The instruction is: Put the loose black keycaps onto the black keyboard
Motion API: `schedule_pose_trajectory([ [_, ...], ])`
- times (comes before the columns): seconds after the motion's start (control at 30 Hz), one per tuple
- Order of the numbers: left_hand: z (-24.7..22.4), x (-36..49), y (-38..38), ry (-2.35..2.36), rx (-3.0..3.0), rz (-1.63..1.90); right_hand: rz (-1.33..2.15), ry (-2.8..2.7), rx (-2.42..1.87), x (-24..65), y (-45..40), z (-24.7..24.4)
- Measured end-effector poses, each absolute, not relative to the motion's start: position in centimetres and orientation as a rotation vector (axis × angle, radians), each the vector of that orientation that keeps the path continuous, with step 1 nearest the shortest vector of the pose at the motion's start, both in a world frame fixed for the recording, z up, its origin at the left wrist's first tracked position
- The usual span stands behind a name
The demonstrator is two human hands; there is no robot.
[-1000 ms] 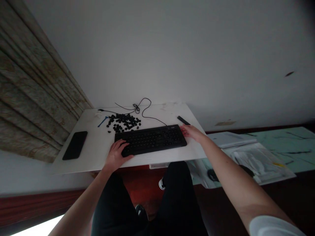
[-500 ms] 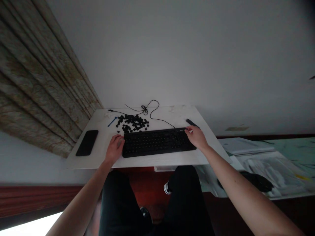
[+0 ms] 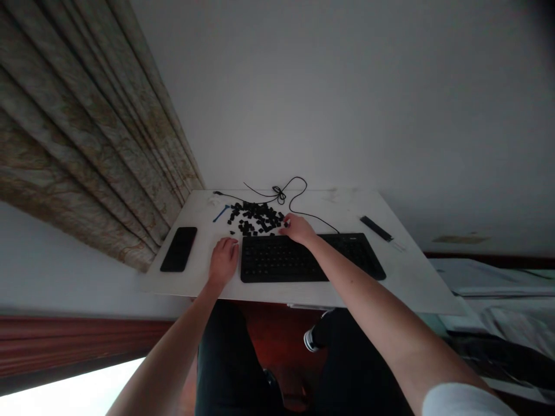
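A black keyboard point(image 3: 277, 260) lies flat near the front of a white table point(image 3: 411, 277), crossed on its right side by the person's right forearm. Just beyond its left half is a heap of small loose black keys point(image 3: 262, 215). The right hand point(image 3: 299, 230) is at the heap's right edge, thumb and fingertips close together around a key there; whether they grip it, I cannot tell. The left hand point(image 3: 224, 260) rests just left of the keyboard, fingers loosely bent, nothing visible in them.

The step appears to be singling out a loose key; lifting one would call for a fine pinch that leaves its neighbours undisturbed.

Half a second ago, the right hand was at the keyboard's far right corner.

Farther out: a looped cable point(image 3: 280, 195) at the far side, a blue stick point(image 3: 221, 213) left of the heap, a phone point(image 3: 178, 249) at left, and a dark bar point(image 3: 376, 228) at right.
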State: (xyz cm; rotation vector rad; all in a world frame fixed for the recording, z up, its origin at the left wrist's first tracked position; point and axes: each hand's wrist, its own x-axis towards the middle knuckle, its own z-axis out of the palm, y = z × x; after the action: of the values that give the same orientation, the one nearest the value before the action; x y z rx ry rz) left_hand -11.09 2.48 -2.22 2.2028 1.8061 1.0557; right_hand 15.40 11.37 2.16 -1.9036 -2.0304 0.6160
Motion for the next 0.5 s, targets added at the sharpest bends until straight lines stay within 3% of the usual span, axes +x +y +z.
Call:
schedule_pose_trajectory([
  [0.5, -2.4, -11.2, 2.7, 1.788, 2.15, 1.036, 0.554, -2.128, -1.767, 14.4, 13.7, 0.3],
])
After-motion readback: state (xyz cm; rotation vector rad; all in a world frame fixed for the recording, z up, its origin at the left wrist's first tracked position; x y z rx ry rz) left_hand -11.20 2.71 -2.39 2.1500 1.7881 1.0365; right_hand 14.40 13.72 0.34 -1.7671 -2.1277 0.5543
